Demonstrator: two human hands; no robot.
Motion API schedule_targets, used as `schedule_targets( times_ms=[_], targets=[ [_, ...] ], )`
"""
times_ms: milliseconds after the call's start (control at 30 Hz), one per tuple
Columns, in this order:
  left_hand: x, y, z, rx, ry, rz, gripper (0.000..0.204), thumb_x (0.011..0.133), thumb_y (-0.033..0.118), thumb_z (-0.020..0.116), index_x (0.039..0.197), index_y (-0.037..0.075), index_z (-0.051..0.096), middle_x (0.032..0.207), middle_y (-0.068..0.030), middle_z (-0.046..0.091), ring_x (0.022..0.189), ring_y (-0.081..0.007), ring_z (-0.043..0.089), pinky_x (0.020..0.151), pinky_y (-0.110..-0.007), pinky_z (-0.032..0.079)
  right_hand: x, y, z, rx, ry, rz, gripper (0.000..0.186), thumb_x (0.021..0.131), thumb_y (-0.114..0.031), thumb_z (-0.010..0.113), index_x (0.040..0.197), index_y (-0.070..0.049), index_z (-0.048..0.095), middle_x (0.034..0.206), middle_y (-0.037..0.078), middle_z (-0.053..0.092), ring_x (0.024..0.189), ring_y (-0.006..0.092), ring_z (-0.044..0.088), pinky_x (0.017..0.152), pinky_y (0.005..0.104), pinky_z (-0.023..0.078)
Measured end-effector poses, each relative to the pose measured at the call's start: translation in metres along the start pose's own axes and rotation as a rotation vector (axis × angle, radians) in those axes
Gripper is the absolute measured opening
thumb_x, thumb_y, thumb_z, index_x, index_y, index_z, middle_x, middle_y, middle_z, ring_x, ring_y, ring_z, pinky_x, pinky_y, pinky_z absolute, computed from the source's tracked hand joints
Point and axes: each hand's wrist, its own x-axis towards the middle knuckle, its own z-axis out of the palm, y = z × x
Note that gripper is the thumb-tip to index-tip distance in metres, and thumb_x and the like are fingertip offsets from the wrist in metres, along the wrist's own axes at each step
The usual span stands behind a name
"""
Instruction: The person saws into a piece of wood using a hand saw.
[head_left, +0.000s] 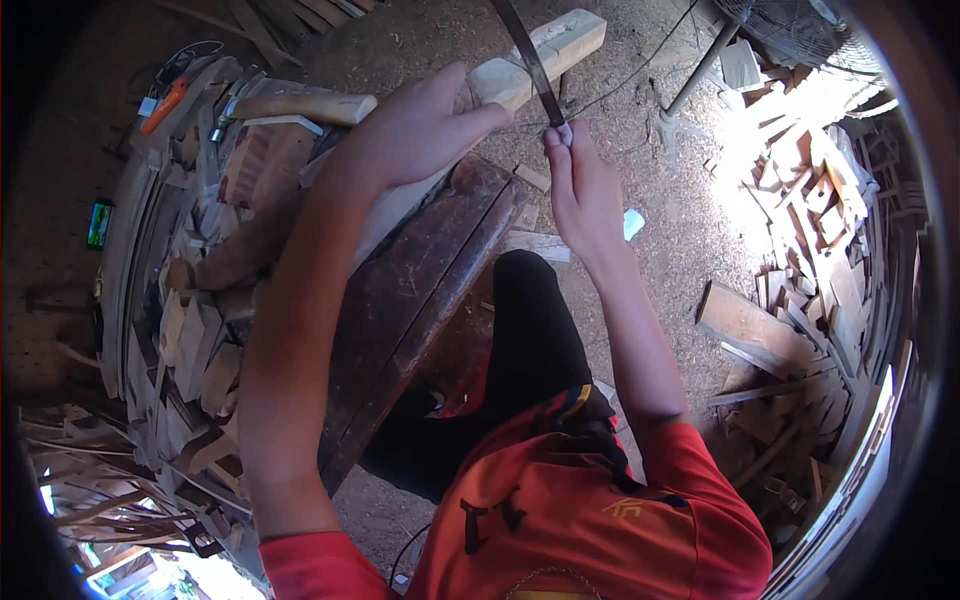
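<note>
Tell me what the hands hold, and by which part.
The right hand holds a dark strip by its near end. The left hand is on pale timber; grip unclear.

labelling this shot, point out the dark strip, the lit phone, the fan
Dark strip (532,62), head view, middle of its visible length
Lit phone (99,224), head view, on the screen
Fan (803,42), head view, on the wire grille

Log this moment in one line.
left hand: on wooden piece | right hand: holding dark narrow tool | tool: crossing wooden piece in view
</note>
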Motion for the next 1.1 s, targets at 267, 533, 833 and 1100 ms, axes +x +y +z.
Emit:
schedule_targets(
  times_ms=[267,533,833,1100],
  targets=[
    [-0.006,0.005,-0.002,0.056,0.053,0.046,0.052,0.094,0.044,0.068,0.113,-0.004,0.059,0.092,-0.0137,0.064,0.087,-0.0184,0.058,0.083,-0.035,0.048,0.022,-0.015,-0.001,-0.172,-0.062,-0.056,0.021,0.106,-0.028,0.049,0.104,-0.007,0.049,0.07,0.022,0.062,0.066,0.0456,0.063,0.059,0.0545,0.048],
    [-0.008,0.007,-0.005,0.118,0.016,0.017,0.062,0.095,0.049,0.065,0.128,-0.003,0.058,0.108,-0.0205,0.068,0.098,-0.0243,0.064,0.092,-0.038,0.048,0.001,0.031,0.02,-0.129,-0.045,-0.138,0.017,0.106,-0.024,0.05,0.104,-0.008,0.049,0.068,0.021,0.062,0.065,0.0453,0.063,0.057,0.0545,0.047],
    [-0.006,0.003,-0.004,0.107,0.014,0.051,0.058,0.096,0.048,0.063,0.129,0.0,0.059,0.107,-0.0179,0.069,0.097,-0.0239,0.066,0.089,-0.037,0.05,-0.02,0.025,0.013,-0.068,-0.084,0.044,0.017,0.107,-0.023,0.049,0.104,-0.006,0.049,0.071,0.022,0.061,0.067,0.0471,0.062,0.06,0.0532,0.046],
    [-0.002,0.013,-0.009,-0.096,0.008,0.036,0.053,0.097,0.044,0.064,0.123,-0.002,0.06,0.1,-0.0125,0.069,0.081,-0.0149,0.068,0.078,-0.032,0.051,-0.052,0.093,0.016,-0.031,-0.09,0.058,0.02,0.107,-0.024,0.047,0.101,-0.005,0.05,0.066,0.022,0.057,0.066,0.0465,0.061,0.06,0.0518,0.045]
  ],
)
